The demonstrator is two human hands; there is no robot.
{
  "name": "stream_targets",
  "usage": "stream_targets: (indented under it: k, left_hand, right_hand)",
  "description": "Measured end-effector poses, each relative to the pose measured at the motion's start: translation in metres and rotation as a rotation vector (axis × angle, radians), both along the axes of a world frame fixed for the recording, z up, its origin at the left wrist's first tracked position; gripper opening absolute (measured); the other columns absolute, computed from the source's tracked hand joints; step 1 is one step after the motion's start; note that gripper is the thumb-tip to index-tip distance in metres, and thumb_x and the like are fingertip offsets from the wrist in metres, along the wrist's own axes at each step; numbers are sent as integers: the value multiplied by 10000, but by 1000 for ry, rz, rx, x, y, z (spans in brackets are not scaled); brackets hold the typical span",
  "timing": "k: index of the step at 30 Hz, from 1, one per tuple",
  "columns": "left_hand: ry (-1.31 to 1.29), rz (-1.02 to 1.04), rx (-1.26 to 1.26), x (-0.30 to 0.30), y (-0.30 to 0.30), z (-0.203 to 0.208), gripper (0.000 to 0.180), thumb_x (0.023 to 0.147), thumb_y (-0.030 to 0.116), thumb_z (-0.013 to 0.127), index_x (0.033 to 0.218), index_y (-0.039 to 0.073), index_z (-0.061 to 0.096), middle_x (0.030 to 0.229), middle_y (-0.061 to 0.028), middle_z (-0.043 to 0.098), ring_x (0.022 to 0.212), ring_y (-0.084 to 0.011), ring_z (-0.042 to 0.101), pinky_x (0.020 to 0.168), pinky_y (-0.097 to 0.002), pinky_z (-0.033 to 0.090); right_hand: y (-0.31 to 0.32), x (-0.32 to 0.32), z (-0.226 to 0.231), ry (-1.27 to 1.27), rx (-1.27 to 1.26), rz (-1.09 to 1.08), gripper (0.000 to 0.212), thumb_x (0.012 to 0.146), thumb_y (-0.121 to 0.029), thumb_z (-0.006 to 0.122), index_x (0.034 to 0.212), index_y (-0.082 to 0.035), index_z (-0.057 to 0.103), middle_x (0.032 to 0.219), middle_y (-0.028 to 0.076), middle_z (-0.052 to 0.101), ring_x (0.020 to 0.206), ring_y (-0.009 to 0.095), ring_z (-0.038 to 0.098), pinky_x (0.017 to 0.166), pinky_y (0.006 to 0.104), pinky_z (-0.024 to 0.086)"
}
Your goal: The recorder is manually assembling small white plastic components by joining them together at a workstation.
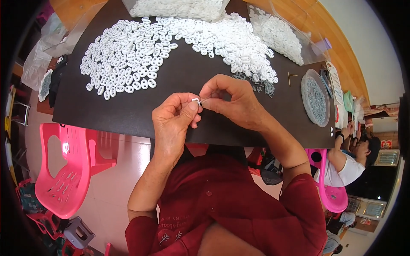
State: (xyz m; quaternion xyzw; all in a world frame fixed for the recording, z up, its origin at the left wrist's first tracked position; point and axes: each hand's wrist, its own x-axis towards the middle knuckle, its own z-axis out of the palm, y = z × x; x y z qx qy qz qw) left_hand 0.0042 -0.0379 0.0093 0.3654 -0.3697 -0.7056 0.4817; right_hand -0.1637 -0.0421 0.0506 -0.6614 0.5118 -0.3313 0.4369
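We see a black table top (128, 111) laid over a wooden surface (337, 47) that shows orange-brown along the far and right-hand edges; beneath it the floor (115, 187) is pale and glossy, catching soft, even light. At our left stands a pink plastic chair (64, 170), with a small grey stool (79, 232) just beside its foot; at the right another person (348, 164) in a white top sits on a second pink chair (333, 196), and the wall (367, 34) above them is plain and light.
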Motion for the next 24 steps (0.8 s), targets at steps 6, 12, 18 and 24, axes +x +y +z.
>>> stream_targets:
  k: [6,12,18,24]
  left_hand:
    - [-47,-3,-17,1,2,0,108,889,70,594,935,-24,620,789,-55,616,639,-82,535,557,-199,434]
    - [-74,12,-51,1,3,-3,85,905,67,571,936,4,619,772,-8,608,631,-38,525,535,-170,420]
    - [-59,8,-44,3,3,-4,82,906,67,566,932,7,616,767,-3,604,630,-34,521,539,-171,420]
    - [-90,27,-77,0,5,-3,68,905,55,565,910,15,619,756,11,588,624,-35,506,541,-172,413]
  right_hand:
    - [-1,2,0,44,-3,-5,130,795,-42,688,893,-19,604,800,-3,604,718,54,543,642,212,455]
    - [-1,4,-2,25,21,-41,138,786,-40,693,890,-16,605,810,2,611,743,59,564,661,210,470]
    - [-2,4,-3,10,57,-45,147,783,-44,699,893,-12,606,822,11,615,758,62,573,668,210,475]
    - [-2,5,-3,35,57,-47,145,779,-45,706,882,-17,607,817,9,614,751,61,572,658,211,473]
